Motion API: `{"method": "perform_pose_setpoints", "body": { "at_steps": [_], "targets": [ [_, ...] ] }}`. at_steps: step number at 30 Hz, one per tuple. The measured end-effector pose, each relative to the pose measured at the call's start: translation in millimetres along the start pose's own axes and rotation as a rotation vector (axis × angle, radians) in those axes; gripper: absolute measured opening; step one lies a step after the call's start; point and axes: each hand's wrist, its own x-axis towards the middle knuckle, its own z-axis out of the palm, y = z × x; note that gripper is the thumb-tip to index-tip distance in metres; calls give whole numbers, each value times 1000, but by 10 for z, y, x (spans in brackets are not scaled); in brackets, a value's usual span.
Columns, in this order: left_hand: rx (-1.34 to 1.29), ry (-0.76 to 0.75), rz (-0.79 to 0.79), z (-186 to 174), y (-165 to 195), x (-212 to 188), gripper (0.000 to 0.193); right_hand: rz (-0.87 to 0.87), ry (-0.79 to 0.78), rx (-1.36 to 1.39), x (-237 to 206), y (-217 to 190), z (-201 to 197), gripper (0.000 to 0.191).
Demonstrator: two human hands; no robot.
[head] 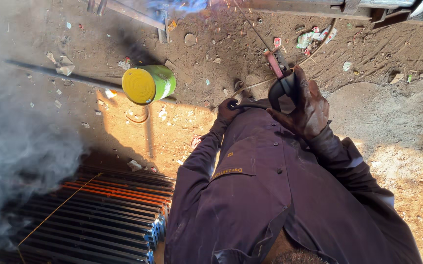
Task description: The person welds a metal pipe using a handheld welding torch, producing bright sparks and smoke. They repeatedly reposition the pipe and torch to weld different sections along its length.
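Note:
My right hand (305,106) is closed around the dark grip of a welding electrode holder (276,62) with red jaws. A thin electrode rod (250,27) runs from it up and left toward blue-white sparks (192,5) at a metal frame at the top edge. My left hand (227,110) is closed on a black cable (250,103) just left of the holder. Both arms are in dark purple coverall sleeves, and the coverall chest (265,195) fills the lower middle.
A green can with a yellow end (148,84) lies on sandy ground beside a long metal bar (50,73). Stacked painted metal strips (104,210) lie at the lower left. Grey smoke (11,146) covers the left side. Paper litter (314,38) is scattered at the upper right.

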Motion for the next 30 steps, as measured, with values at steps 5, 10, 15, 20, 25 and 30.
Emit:
{"method": "perform_pose_setpoints", "body": {
  "at_steps": [5, 10, 15, 20, 25, 30],
  "targets": [
    [94, 11, -24, -7, 18, -17, 52, -14, 62, 69, -40, 84, 36, 115],
    [5, -22, -52, 58, 58, 33, 49, -117, 215, 283, -85, 359, 65, 114],
    [0, -46, -21, 203, 110, 112, 50, 86, 172, 631, -293, 626, -15, 110],
    [90, -72, 43, 413, 196, 261, 50, 20, 190, 479, -449, 986, -67, 108],
    [302, -170, 20, 672, 310, 448, 54, 70, 212, 688, -505, 1271, -151, 108],
    [407, -218, -142, 867, 415, 587, 51, 221, 157, 1097, -487, 1323, -348, 110]
  ]
}}
